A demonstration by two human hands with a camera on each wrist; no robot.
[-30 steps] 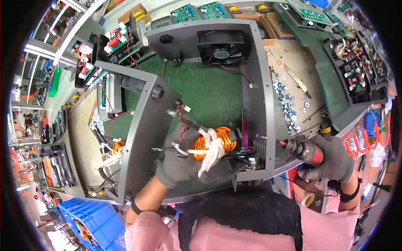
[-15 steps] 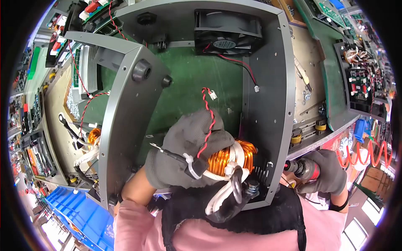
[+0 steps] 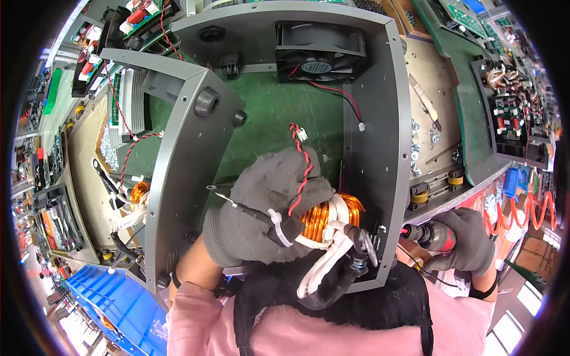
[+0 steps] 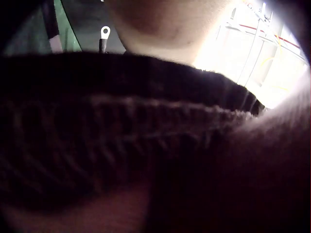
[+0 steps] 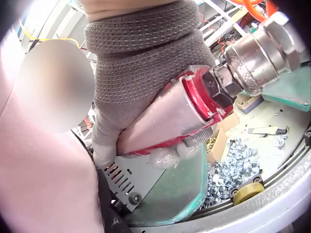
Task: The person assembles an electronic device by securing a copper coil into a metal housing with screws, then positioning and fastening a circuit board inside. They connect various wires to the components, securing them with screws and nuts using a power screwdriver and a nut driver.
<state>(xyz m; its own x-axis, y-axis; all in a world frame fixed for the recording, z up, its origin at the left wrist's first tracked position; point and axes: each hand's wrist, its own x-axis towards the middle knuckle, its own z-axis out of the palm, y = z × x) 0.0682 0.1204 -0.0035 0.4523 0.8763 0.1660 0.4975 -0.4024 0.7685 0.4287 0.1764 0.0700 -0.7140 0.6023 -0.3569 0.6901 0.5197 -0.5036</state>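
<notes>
In the head view my gloved left hand [image 3: 261, 196] grips a copper coil [image 3: 316, 221] inside the grey metal case [image 3: 380, 148], near its front right corner. White-sleeved leads [image 3: 320, 267] hang from the coil towards a bolt [image 3: 357, 266] there. A twisted red-black wire [image 3: 308, 166] and a lead with a ring terminal [image 3: 219, 196] cross over the hand. Outside the case wall, my gloved right hand [image 3: 469, 240] holds a red and silver air screwdriver [image 3: 436, 237], its bit towards the case. The right wrist view shows the metal air fitting [image 5: 257, 56] on the tool's end.
A black fan [image 3: 317, 53] sits at the case's back wall. Left of the case's left wall lies another coil [image 3: 140, 191]. Loose screws [image 5: 233, 167] and a knife [image 5: 267, 130] lie right of the case. A red coiled hose [image 3: 525, 216] hangs at the right.
The coil and left hand have shifted towards the case's front right corner, the leads now hanging by the bolt. The right hand holds the screwdriver lower. The head view has come closer to the case.
</notes>
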